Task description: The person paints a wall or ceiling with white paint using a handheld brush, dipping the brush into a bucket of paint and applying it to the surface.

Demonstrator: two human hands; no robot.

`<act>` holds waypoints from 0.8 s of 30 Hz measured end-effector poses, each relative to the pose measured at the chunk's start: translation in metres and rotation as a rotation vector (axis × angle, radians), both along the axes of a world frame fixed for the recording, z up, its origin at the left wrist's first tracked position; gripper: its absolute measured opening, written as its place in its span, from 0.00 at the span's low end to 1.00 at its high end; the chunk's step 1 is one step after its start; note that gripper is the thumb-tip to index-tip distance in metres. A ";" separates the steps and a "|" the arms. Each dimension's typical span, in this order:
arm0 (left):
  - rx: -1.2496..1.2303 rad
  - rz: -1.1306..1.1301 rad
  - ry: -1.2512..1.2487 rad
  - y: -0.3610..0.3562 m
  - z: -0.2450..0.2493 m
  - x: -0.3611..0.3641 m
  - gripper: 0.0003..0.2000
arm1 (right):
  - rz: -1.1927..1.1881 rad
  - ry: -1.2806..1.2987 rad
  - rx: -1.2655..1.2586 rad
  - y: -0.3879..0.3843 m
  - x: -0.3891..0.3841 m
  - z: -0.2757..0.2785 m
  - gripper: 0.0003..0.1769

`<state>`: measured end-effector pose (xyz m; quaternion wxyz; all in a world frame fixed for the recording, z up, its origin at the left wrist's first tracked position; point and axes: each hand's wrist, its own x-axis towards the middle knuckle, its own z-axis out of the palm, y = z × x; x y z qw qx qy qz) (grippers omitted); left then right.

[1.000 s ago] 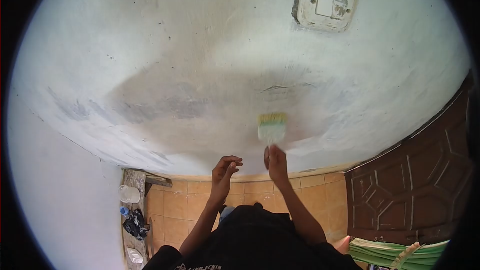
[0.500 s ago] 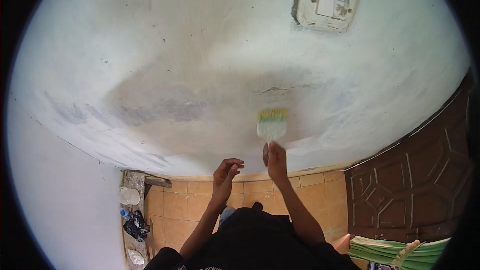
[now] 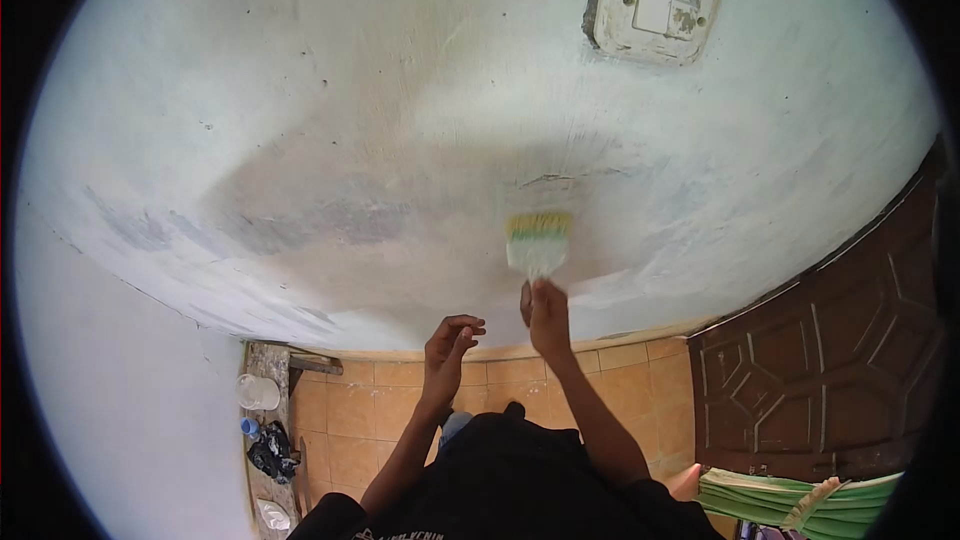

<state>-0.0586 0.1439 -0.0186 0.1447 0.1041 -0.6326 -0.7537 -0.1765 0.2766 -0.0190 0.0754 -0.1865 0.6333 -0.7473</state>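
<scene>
My right hand [image 3: 548,318] is wrapped round the handle of a wide brush [image 3: 538,242], whose yellow and green bristle end points up in front of the wall [image 3: 420,90]. Above the bristles the wall shows a dark crack and patchy grey marks. Whether the bristles touch the wall cannot be made out. My left hand [image 3: 452,345] is to the left of the brush, fingers curled with thumb and fingertips near each other, and nothing visible between them.
A white switch plate [image 3: 655,2] sits high on the wall. At the lower left a wooden bench [image 3: 268,352] bears a white tub [image 3: 258,392], a blue cup [image 3: 249,427] and a black plastic bag [image 3: 270,452]. A brown panelled door [image 3: 800,380] and green cloth [image 3: 800,502] are at right.
My right hand and the brush have shifted slightly left and up. My left hand has moved very little.
</scene>
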 end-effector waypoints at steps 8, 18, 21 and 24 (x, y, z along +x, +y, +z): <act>0.019 0.024 0.010 -0.010 0.000 -0.002 0.10 | 0.030 -0.074 -0.100 0.007 0.018 0.053 0.27; 0.061 0.002 -0.071 -0.023 -0.010 0.011 0.10 | -0.057 -0.128 0.037 0.005 0.027 -0.040 0.27; 0.051 -0.023 -0.088 -0.037 -0.015 0.012 0.11 | -0.053 -0.236 -0.025 0.010 0.045 0.013 0.28; 0.039 -0.067 -0.093 -0.042 -0.017 0.009 0.11 | -0.068 -0.086 -0.141 0.009 0.014 0.075 0.27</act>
